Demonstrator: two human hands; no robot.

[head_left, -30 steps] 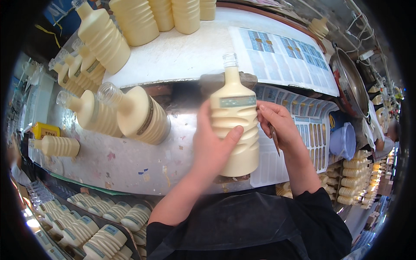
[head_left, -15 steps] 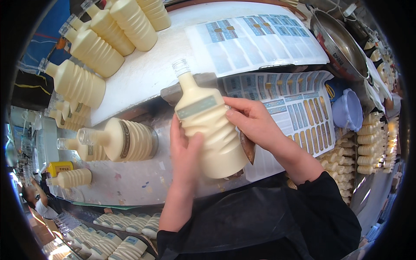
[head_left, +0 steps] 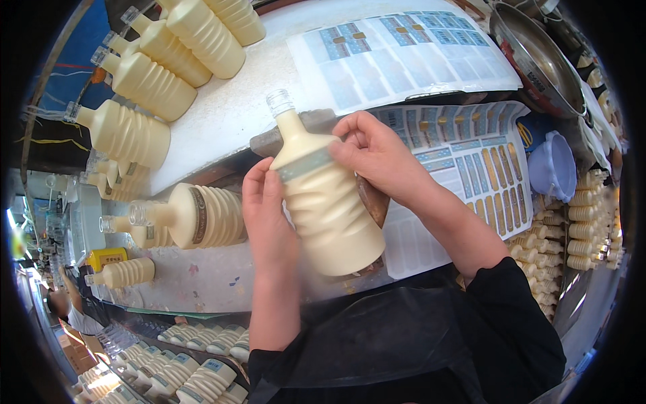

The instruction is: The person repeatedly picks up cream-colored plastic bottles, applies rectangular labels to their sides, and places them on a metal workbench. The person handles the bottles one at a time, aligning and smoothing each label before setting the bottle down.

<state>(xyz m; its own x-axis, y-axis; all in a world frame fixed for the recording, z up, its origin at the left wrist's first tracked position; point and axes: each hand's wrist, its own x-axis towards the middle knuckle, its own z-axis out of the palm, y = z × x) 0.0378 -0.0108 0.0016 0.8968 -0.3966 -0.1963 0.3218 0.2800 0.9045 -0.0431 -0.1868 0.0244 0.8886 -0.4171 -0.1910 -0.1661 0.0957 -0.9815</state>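
A cream bottle (head_left: 330,219) with ribbed sides and a clear threaded neck lies tilted in front of me, neck pointing away. Across its shoulder runs a grey-green label strip (head_left: 306,164). My left hand (head_left: 269,215) is closed at the strip's left end, thumb and fingertips together against the bottle's edge. At the other end, my right hand (head_left: 380,158) has its thumb pressed on the strip and its fingers curled. Behind the bottle, parts of a grey block (head_left: 268,143) and a brown wooden piece (head_left: 373,202) show.
Label sheets (head_left: 404,60) lie on the white board and more label sheets (head_left: 471,168) to the right. Several plain bottles (head_left: 151,84) stand at upper left; labelled bottles (head_left: 208,215) are nearer. A lilac bucket (head_left: 552,165) and metal pan (head_left: 538,60) stand right. Another person (head_left: 74,313) is far left.
My left hand has moved up from the bottle's ribbed side to the strip's left end. My right hand has shifted up onto the strip's right end. The view has moved slightly.
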